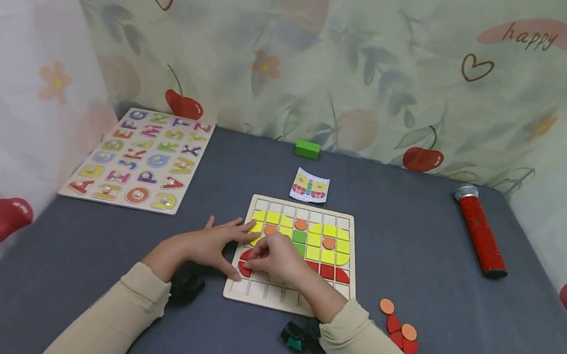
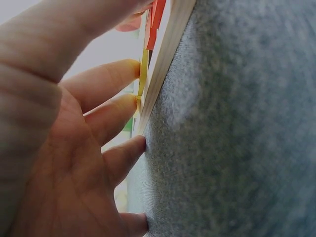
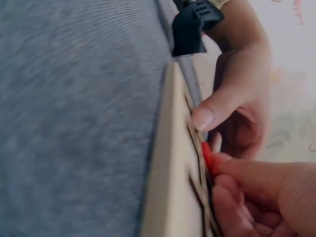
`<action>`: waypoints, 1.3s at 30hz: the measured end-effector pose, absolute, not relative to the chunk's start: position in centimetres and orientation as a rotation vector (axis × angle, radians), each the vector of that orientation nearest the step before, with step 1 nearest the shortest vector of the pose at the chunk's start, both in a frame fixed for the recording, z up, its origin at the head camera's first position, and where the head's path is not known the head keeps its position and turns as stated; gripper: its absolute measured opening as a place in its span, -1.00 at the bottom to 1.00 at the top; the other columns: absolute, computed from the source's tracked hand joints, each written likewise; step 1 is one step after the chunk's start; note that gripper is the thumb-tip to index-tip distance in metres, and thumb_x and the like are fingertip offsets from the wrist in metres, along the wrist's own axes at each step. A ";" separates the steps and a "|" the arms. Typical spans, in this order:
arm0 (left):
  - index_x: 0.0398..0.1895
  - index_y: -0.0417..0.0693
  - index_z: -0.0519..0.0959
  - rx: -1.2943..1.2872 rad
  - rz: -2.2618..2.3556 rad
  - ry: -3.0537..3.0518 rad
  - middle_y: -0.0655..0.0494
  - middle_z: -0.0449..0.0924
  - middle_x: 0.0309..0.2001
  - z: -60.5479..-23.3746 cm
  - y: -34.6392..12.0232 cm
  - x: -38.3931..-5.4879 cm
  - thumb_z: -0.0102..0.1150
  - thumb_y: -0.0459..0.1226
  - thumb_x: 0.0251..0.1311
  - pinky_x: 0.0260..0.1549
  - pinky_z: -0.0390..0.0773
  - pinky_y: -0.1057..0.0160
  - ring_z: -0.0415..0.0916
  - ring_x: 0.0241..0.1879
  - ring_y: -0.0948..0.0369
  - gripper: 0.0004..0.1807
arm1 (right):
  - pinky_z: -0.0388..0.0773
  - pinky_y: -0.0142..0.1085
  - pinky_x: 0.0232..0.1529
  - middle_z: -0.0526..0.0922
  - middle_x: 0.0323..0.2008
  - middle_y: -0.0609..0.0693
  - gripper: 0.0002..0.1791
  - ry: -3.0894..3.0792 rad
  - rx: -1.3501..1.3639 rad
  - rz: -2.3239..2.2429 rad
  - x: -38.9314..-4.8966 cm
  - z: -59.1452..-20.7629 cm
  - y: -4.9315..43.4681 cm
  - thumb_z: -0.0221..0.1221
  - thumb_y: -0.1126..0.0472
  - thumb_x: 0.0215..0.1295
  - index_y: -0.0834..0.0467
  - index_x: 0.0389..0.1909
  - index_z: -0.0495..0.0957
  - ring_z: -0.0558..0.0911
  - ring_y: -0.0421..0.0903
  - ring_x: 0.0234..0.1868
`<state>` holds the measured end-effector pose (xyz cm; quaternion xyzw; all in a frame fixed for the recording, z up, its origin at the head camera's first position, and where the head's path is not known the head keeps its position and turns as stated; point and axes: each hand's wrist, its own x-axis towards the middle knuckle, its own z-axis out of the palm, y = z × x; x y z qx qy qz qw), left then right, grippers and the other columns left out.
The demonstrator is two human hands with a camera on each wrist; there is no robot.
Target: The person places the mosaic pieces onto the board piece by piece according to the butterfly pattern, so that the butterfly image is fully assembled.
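Note:
A wooden grid board [image 1: 263, 291] lies on the table, set with yellow tiles [image 1: 329, 231], green squares [image 1: 299, 237], orange discs [image 1: 300, 225] and red tiles [image 1: 327, 271]. With thumb and fingertips, my right hand [image 1: 280, 260] pinches a red rounded tile [image 3: 206, 154] at the board's lower left. My left hand [image 1: 206, 244] spreads over the left edge, thumb on the lower-left rim. In the left wrist view, two fingertips touch yellow tiles [image 2: 143, 74], while the other two rest on the cloth beside the board. The right hand hides part of the red row.
Loose orange discs [image 1: 386, 306] and red tiles [image 1: 410, 347] lie right of the board. A butterfly pattern card [image 1: 308, 198] and green block [image 1: 307, 149] sit behind it. An alphabet puzzle [image 1: 185, 185] stands left, a red microphone [image 1: 481, 234] right.

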<state>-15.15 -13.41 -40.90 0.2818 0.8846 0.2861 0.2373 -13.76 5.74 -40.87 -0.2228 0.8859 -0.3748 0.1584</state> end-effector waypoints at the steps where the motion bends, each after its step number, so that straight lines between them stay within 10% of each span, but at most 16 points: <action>1: 0.40 0.08 0.19 0.772 0.784 2.421 0.07 -0.10 0.49 -40.9 -13.4 -15.1 0.44 -0.01 -0.15 0.22 -0.53 -0.39 -0.33 0.49 -0.04 -0.03 | 0.42 -0.48 -0.55 0.64 -0.59 -0.09 -0.91 2.529 -0.627 -1.067 -13.8 -40.9 5.8 0.35 0.20 0.05 0.16 -0.48 0.70 0.48 -0.23 -0.50; 39: 0.38 0.09 0.23 0.692 0.767 2.448 0.12 0.06 0.45 -40.1 -12.8 -15.5 0.37 -0.05 -0.04 0.37 -0.29 -0.22 -0.18 0.47 -0.01 -0.14 | 0.62 -0.24 -0.26 0.71 -0.34 0.11 -0.67 2.544 -0.268 -1.233 -11.1 -38.2 22.0 0.28 0.09 0.14 0.27 -0.20 0.65 0.67 -0.06 -0.37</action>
